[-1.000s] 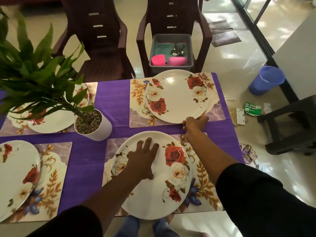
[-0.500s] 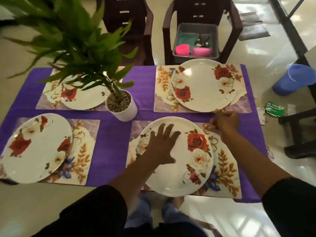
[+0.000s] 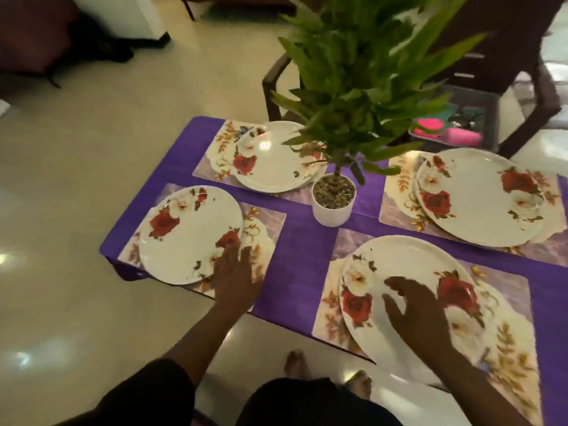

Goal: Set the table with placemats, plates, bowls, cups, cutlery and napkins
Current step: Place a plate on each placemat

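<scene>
Several white plates with red roses lie on floral placemats on a purple tablecloth (image 3: pixel 302 241). My left hand (image 3: pixel 236 278) is flat and open at the right rim of the near-left plate (image 3: pixel 187 235), over its placemat (image 3: pixel 264 238). My right hand (image 3: pixel 415 309) hovers open, fingers spread, above the near-right plate (image 3: pixel 405 272) on its placemat (image 3: pixel 510 364). A far-left plate (image 3: pixel 273 167) and a far-right plate (image 3: pixel 479 198) also sit on mats.
A potted green plant in a white pot (image 3: pixel 333 207) stands in the table's middle. A dark chair (image 3: pixel 522 56) behind the table holds a grey bin (image 3: pixel 461 127) with pink cups and cutlery. Tiled floor lies to the left; my bare feet (image 3: pixel 295 362) show below.
The view swung left. My left hand left the near-right plate and went to the near-left plate's rim. My right hand came from the far edge to over the near-right plate.
</scene>
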Tool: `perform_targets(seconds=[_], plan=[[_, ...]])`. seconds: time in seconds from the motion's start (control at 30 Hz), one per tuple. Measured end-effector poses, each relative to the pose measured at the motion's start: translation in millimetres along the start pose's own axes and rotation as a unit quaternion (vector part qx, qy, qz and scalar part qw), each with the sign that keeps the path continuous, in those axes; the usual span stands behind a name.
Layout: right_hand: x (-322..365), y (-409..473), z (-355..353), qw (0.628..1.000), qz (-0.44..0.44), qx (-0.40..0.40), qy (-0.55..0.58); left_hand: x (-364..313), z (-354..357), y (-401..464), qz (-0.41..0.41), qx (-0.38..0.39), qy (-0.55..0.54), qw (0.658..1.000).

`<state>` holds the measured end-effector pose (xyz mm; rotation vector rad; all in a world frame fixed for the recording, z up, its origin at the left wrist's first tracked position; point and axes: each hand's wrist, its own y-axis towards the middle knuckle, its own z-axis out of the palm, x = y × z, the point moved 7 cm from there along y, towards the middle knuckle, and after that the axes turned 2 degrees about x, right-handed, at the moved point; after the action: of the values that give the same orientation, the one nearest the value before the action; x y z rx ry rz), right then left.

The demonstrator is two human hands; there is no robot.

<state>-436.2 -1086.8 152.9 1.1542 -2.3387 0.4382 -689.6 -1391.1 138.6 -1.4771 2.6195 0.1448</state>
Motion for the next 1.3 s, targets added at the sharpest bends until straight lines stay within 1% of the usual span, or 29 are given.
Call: perform_targets(seconds=[0.07,0.13,0.2,0.27,0.33,0.37,0.5,0.57,0.87,1.3], plan=[[45,6,27,0.996,-0.082,0.034,-0.006,42,5,18,-0.064,0.083,0.029,0.994],[82,12,60,0.981,-0.179,0.043,-0.061,71,7,29,-0.126,0.168,0.031,0.977],[115,23,94,0.965,-0.187,0.150,-0.109,89,14,37,-0.150,0.228,0.028,0.962],[135,33,124,0.937,-0.188,0.242,-0.171,91,20,42,-0.137,0.253,0.033,0.957],[151,41,146,0.910,-0.181,0.293,-0.231,93,28,41,-0.126,0.274,0.017,0.953],[156,45,152,0.903,-0.166,0.307,-0.251,94,33,39,-0.124,0.281,0.011,0.952],[159,54,167,0.885,-0.109,0.335,-0.304,89,37,33,-0.110,0.272,0.034,0.956],[159,55,168,0.879,-0.096,0.339,-0.320,86,38,32,-0.102,0.271,0.035,0.956],[160,57,174,0.881,-0.087,0.345,-0.313,78,36,35,-0.111,0.287,0.027,0.951],[160,56,173,0.882,-0.086,0.353,-0.300,72,37,30,-0.092,0.289,0.035,0.952]])
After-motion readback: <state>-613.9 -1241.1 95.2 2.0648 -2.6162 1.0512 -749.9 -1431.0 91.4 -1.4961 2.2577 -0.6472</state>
